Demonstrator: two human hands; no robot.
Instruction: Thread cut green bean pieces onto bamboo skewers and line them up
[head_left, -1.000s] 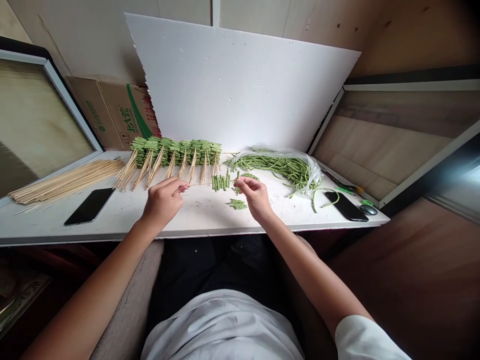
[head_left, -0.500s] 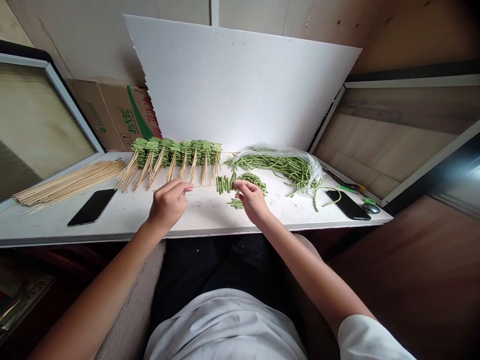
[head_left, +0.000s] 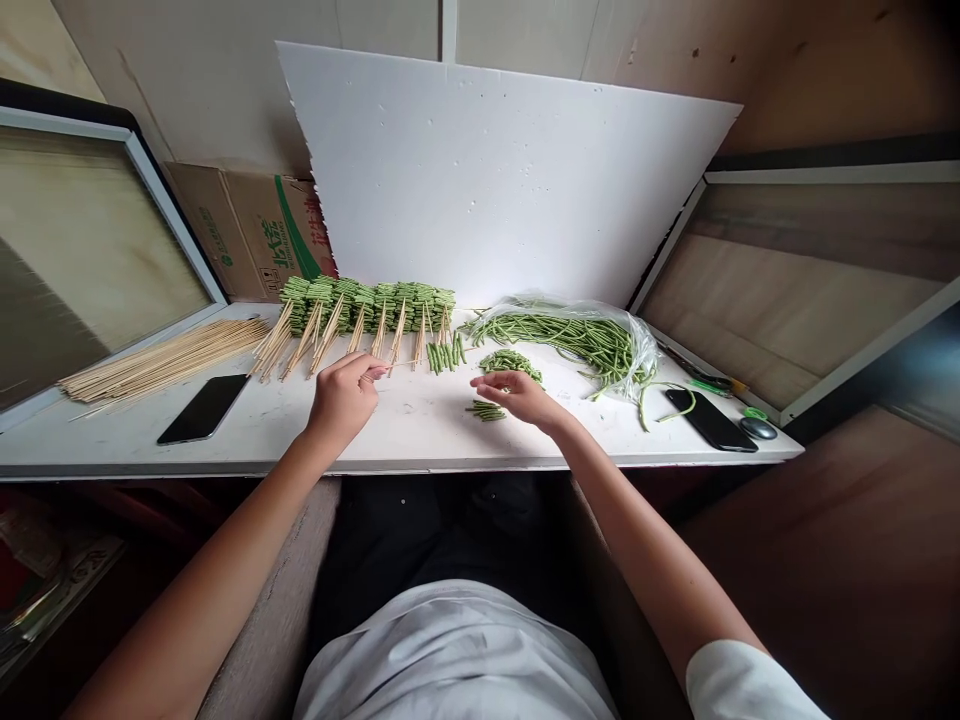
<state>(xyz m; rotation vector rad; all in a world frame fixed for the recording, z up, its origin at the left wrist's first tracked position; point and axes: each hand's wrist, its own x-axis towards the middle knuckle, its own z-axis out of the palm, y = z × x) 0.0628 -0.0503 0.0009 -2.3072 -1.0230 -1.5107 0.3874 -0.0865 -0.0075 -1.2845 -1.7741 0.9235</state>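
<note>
bean skewer (head_left: 448, 354) in left hand (head_left: 345, 402)

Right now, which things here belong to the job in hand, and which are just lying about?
Belonging to the job:
part-filled skewer in left hand
cut beans
long beans
filled skewers
bare skewers

Seemingly just lying about:
left phone
right phone
cardboard box

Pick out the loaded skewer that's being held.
The green-bean skewer in the left hand; the other loaded skewers lie stacked farther back, untouched.
</note>
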